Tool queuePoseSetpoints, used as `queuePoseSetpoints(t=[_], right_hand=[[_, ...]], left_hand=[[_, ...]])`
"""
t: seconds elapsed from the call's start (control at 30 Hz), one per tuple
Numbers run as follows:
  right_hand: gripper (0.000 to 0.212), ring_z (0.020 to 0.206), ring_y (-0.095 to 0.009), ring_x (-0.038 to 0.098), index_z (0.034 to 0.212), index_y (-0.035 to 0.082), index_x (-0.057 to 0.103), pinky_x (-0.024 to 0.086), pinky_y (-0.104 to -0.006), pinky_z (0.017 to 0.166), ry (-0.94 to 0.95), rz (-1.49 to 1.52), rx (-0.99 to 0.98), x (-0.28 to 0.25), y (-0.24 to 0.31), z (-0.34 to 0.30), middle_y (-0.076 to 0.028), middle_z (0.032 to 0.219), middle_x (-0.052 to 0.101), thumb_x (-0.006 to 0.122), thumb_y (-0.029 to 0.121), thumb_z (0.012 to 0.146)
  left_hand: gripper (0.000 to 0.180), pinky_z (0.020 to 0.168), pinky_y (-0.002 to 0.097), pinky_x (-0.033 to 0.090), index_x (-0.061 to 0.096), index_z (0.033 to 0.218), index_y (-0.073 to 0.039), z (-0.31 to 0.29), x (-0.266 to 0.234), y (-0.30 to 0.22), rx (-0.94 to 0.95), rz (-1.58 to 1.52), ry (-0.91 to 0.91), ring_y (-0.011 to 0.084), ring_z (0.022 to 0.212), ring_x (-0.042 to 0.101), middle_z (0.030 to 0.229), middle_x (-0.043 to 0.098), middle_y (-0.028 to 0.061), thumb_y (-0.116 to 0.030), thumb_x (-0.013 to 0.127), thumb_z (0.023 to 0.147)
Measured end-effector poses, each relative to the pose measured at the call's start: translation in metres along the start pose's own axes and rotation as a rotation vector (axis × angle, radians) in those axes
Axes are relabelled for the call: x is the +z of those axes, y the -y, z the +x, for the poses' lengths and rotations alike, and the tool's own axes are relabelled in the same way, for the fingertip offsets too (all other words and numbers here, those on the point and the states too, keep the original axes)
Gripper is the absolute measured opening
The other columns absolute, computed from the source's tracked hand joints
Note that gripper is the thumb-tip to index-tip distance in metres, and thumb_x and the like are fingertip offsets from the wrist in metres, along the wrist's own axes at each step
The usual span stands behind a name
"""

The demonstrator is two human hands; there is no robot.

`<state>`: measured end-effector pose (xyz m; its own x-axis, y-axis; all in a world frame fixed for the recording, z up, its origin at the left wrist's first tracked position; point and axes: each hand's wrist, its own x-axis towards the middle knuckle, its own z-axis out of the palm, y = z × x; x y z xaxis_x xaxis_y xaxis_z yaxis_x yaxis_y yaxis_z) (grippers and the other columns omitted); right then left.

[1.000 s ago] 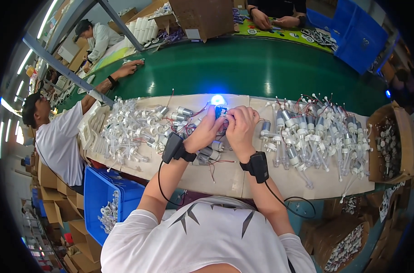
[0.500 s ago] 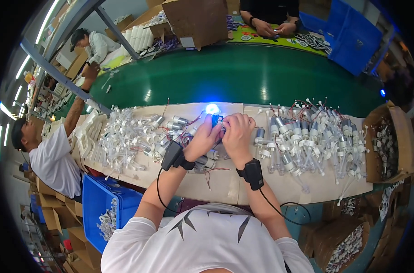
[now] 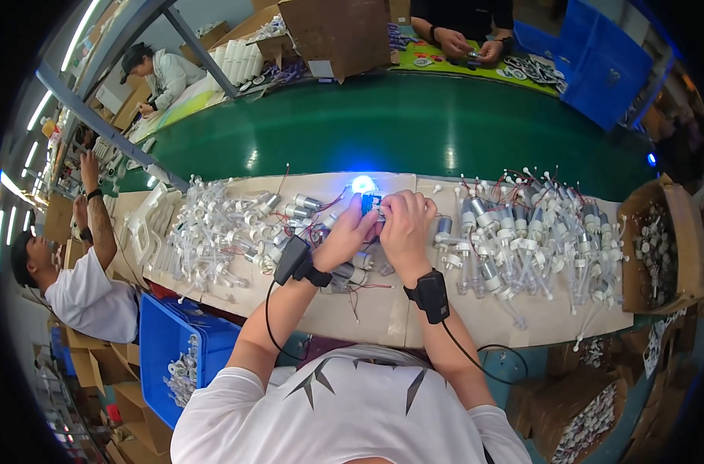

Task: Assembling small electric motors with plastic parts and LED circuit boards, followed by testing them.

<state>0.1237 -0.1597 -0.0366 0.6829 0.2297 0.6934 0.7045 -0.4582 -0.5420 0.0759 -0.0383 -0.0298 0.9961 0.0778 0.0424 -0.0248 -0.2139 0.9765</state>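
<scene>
Shirt: white with dark pointed marks, the wearer's shirt (image 3: pixel 360 414) fills the lower middle.
Blue bin: at the lower left, the blue bin (image 3: pixel 214 352) holds small pale parts.
Wrists: a black box (image 3: pixel 292 261) is strapped on the left, another black box (image 3: pixel 429 297) on the right (each trails a cable).
Left hand: the left hand (image 3: pixel 347 235) has thumb and fingers closed on the blue piece (image 3: pixel 371 203).
Right hand: the right hand (image 3: pixel 403 226) has its fingers bent and bunched at that piece's right side (whether they pinch it, one cannot tell).
Blue piece: it sits between the hands, above the beige sheet (image 3: pixel 383 315).
Light: a round blue-white light (image 3: pixel 363 184) glows just beyond it (any join is unclear).
Piles: clear tubes with white fittings (image 3: pixel 213 232) lie left; silvery cylinders with tubes and red wires (image 3: pixel 514 232) lie right.
Carton: the open carton (image 3: pixel 686 251) stands beyond the right pile's outer end.
Belt: the green surface (image 3: pixel 305 131) runs behind.
Far side: a co-worker's hands (image 3: pixel 454 42) meet over a small item.
</scene>
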Motion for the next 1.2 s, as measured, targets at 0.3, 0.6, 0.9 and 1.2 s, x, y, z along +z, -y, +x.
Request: queuePoseSetpoints(t=[0.3, 0.6, 0.9, 1.2], right_hand=[[0.004, 0.082, -0.024, 0.049, 0.079, 0.008, 0.053, 0.031, -0.0400, 0.083, -0.071, 0.061, 0.017, 0.008, -0.005, -0.003, -0.005, 0.081, 0.052, 0.055, 0.006, 0.076], [0.006, 0.076, -0.023, 0.051, 0.079, 0.008, 0.057, 0.032, -0.0393, 0.081, -0.111, 0.082, -0.064, -0.023, -0.013, 0.015, -0.003, 0.077, 0.057, 0.060, 0.008, 0.074], [0.009, 0.064, -0.015, 0.046, 0.083, 0.003, 0.059, 0.037, -0.0306, 0.068, -0.313, 0.201, 0.219, -0.037, -0.030, 0.020, -0.003, 0.075, 0.056, 0.059, 0.012, 0.083], [0.008, 0.068, -0.020, 0.049, 0.084, 0.003, 0.059, 0.037, -0.0324, 0.069, -0.271, 0.192, 0.175, -0.034, -0.026, 0.022, -0.005, 0.077, 0.057, 0.058, 0.011, 0.084]], left_hand=[[0.041, 0.056, 0.0239, 0.042, 0.025, 0.126, 0.002, 0.006, 0.000, 0.002, 0.066, 0.251, -0.036, 0.0090, 0.067, 0.047, 0.081, 0.049, 0.0047, -0.014, 0.044, 0.093], [0.023, 0.051, 0.0363, 0.043, 0.038, 0.098, 0.000, 0.003, 0.028, -0.019, 0.169, 0.261, -0.270, 0.0253, 0.058, 0.057, 0.068, 0.057, 0.0146, -0.017, 0.050, 0.090], [0.030, 0.058, 0.0484, 0.042, 0.038, 0.101, 0.000, -0.004, 0.046, -0.020, 0.029, 0.519, -0.072, 0.0445, 0.072, 0.056, 0.072, 0.057, 0.0267, -0.023, 0.052, 0.089], [0.029, 0.057, 0.0460, 0.043, 0.041, 0.102, 0.001, 0.003, 0.032, -0.023, 0.059, 0.420, -0.148, 0.0438, 0.069, 0.056, 0.073, 0.057, 0.0268, -0.022, 0.053, 0.089]])
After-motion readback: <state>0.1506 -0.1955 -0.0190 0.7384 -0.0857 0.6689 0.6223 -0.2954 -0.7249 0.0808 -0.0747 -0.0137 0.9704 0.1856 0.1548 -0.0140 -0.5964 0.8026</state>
